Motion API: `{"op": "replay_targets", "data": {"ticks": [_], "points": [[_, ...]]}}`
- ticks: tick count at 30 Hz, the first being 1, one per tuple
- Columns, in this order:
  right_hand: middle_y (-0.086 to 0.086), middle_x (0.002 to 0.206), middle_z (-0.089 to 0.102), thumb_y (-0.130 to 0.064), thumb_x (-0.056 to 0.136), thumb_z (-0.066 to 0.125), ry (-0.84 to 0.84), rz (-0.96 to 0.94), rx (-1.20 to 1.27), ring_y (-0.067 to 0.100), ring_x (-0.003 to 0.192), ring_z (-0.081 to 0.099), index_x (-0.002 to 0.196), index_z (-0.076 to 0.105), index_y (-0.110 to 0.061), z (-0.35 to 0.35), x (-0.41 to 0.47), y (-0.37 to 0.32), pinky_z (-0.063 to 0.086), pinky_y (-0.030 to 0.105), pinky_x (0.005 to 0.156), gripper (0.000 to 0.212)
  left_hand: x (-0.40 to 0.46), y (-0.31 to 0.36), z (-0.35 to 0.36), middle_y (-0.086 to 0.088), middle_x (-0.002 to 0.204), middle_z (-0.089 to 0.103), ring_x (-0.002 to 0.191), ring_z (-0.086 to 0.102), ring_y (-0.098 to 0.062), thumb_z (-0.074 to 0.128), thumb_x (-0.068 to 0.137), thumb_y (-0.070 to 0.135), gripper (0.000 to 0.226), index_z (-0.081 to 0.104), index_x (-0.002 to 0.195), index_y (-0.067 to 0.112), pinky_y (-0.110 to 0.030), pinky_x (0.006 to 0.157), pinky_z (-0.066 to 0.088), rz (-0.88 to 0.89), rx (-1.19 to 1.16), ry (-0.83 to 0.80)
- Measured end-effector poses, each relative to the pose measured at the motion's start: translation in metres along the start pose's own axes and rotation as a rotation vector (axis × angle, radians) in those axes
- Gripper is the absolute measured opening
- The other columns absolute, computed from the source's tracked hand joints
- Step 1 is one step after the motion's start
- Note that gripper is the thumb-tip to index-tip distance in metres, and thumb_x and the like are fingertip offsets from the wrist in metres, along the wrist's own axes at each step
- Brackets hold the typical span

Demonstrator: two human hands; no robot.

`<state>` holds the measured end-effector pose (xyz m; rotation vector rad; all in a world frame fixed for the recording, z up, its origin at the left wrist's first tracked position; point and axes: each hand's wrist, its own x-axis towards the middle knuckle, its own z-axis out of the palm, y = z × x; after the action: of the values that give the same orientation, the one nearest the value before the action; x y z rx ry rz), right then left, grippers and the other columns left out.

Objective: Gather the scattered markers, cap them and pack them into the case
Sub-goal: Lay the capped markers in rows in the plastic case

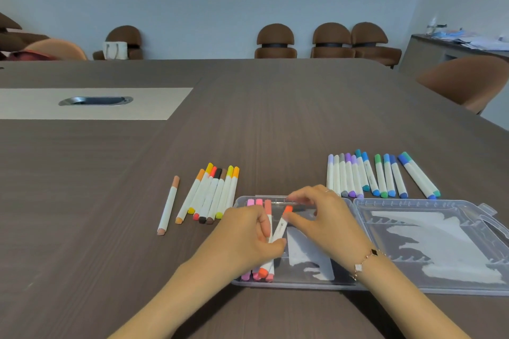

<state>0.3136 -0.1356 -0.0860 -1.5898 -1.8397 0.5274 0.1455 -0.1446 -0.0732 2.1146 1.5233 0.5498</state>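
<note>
A clear plastic case (429,289) lies open on the table in front of me. In its left half lie several capped pink and salmon markers (254,202). My left hand (248,237) and my right hand (322,217) both hold an orange-capped white marker (279,231), tilted over the case's left half. My left thumb presses its lower barrel; my right thumb and fingers pinch it just below the top cap. Left of the case lies a group of warm-coloured markers (212,194) and a single tan marker (168,205). Behind the case lies a row of purple, blue and green markers (369,176).
The dark wooden table (275,118) has a pale inset panel with a metal cable port (95,100) at the far left. Brown chairs (275,41) line the back wall, and one chair (465,82) stands at the table's right edge. A sideboard (451,49) with papers stands far right.
</note>
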Motion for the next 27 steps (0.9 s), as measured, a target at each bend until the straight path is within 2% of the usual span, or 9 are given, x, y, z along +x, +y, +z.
{"op": "replay_targets", "data": {"ticks": [4, 6, 9, 11, 13, 16, 21, 24, 27], "points": [[-0.019, 0.099, 0.056, -0.037, 0.079, 0.069, -0.039, 0.02, 0.11, -0.013, 0.088, 0.049, 0.11, 0.055, -0.037, 0.0, -0.002, -0.004, 0.038, 0.0, 0.068, 0.034, -0.002, 0.0, 0.005, 0.008, 0.058, 0.052, 0.052, 0.048, -0.005, 0.069, 0.08, 0.031, 0.024, 0.048, 0.069, 0.023, -0.015, 0.058, 0.044, 0.055, 0.001, 0.012], [-0.023, 0.1, 0.056, -0.034, 0.079, 0.071, -0.056, 0.03, 0.177, -0.015, 0.088, 0.05, 0.11, 0.052, -0.04, 0.0, -0.002, -0.007, 0.039, -0.002, 0.067, 0.037, -0.001, -0.002, 0.006, 0.007, 0.057, 0.051, 0.052, 0.047, -0.005, 0.068, 0.08, 0.031, 0.026, 0.046, 0.068, 0.024, -0.014, 0.058, 0.044, 0.082, 0.022, 0.046], [-0.021, 0.101, 0.059, -0.025, 0.08, 0.071, -0.106, 0.014, 0.191, -0.019, 0.087, 0.051, 0.111, 0.058, -0.034, 0.005, -0.002, -0.006, 0.037, -0.005, 0.071, 0.034, 0.001, -0.003, 0.006, 0.01, 0.057, 0.051, 0.052, 0.049, -0.003, 0.069, 0.08, 0.037, 0.028, 0.047, 0.068, 0.024, -0.013, 0.058, 0.044, 0.094, 0.023, 0.068], [-0.018, 0.103, 0.061, -0.025, 0.081, 0.07, -0.117, 0.003, 0.166, -0.012, 0.093, 0.054, 0.108, 0.062, -0.033, 0.007, -0.001, -0.005, 0.039, -0.001, 0.074, 0.028, 0.002, -0.002, 0.003, 0.01, 0.06, 0.053, 0.053, 0.049, -0.002, 0.07, 0.078, 0.044, 0.03, 0.051, 0.073, 0.021, -0.013, 0.056, 0.044, 0.07, -0.039, 0.003], [-0.018, 0.104, 0.062, -0.03, 0.08, 0.07, -0.115, -0.001, 0.139, -0.002, 0.1, 0.055, 0.105, 0.065, -0.034, 0.007, 0.002, -0.001, 0.042, 0.008, 0.081, 0.025, 0.003, -0.004, -0.006, 0.01, 0.064, 0.056, 0.053, 0.049, 0.0, 0.072, 0.074, 0.049, 0.034, 0.056, 0.079, 0.019, -0.012, 0.054, 0.043, 0.041, -0.125, -0.137], [-0.022, 0.104, 0.062, -0.037, 0.079, 0.069, -0.154, -0.002, 0.103, 0.001, 0.105, 0.053, 0.105, 0.067, -0.036, 0.004, 0.005, 0.002, 0.042, 0.009, 0.082, 0.026, 0.005, -0.01, -0.023, 0.009, 0.068, 0.057, 0.056, 0.049, 0.0, 0.073, 0.071, 0.052, 0.034, 0.06, 0.079, 0.021, -0.01, 0.053, 0.041, 0.033, -0.092, -0.276], [-0.028, 0.109, 0.056, -0.058, 0.073, 0.062, -0.191, -0.042, -0.046, 0.003, 0.113, 0.041, 0.115, 0.062, -0.042, 0.001, 0.006, 0.005, 0.038, 0.031, 0.099, 0.045, 0.006, -0.01, -0.02, 0.01, 0.056, 0.047, 0.048, 0.046, 0.001, 0.073, 0.069, 0.053, 0.039, 0.049, 0.062, 0.024, -0.01, 0.049, 0.035, 0.01, -0.023, -0.26], [-0.025, 0.115, 0.055, -0.069, 0.066, 0.054, -0.24, -0.053, -0.085, 0.006, 0.115, 0.038, 0.122, 0.052, -0.048, 0.003, 0.005, 0.006, 0.035, 0.038, 0.102, 0.06, 0.005, -0.009, -0.017, 0.011, 0.059, 0.049, 0.052, 0.048, -0.002, 0.073, 0.072, 0.05, 0.038, 0.046, 0.062, 0.025, -0.011, 0.051, 0.036, 0.012, 0.018, -0.265], [-0.021, 0.122, 0.054, -0.077, 0.057, 0.043, -0.246, -0.06, -0.097, 0.007, 0.118, 0.038, 0.127, 0.05, -0.046, 0.004, 0.006, 0.006, 0.034, 0.04, 0.104, 0.076, 0.004, -0.009, -0.018, 0.013, 0.058, 0.049, 0.051, 0.049, -0.001, 0.072, 0.074, 0.048, 0.036, 0.046, 0.062, 0.026, -0.011, 0.051, 0.037, 0.008, 0.014, -0.289]]}}
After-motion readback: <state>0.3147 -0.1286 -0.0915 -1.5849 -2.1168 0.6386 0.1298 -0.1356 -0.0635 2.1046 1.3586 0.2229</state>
